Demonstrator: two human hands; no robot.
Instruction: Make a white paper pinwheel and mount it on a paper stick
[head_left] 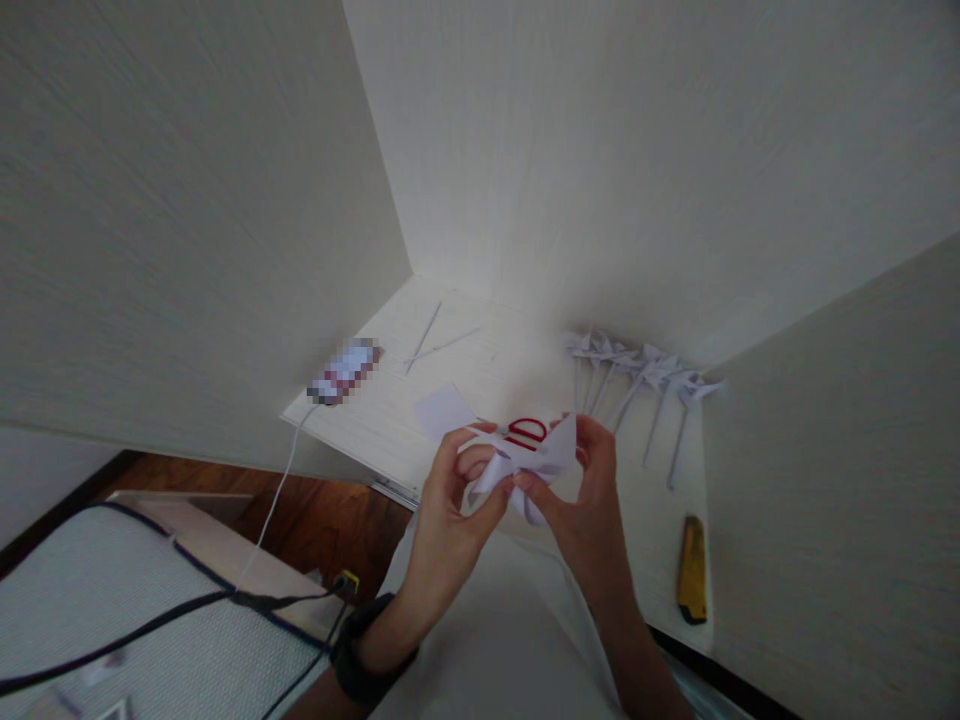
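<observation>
Both hands meet over the near edge of a white desk (480, 370) and pinch a folded piece of white paper (536, 465). My left hand (454, 500) grips its left side with thumb and fingers closed. My right hand (585, 490) holds its right side, fingers curled around the folds. Just behind the paper lie red-handled scissors (527, 431), partly hidden by it. A black band sits on my left wrist.
Several finished white paper pinwheels on sticks (645, 385) lie at the back right. A yellow utility knife (692, 570) rests near the right front edge. A phone (345, 370) with a white cable, two thin sticks (431, 340) and a paper square (444, 410) lie left.
</observation>
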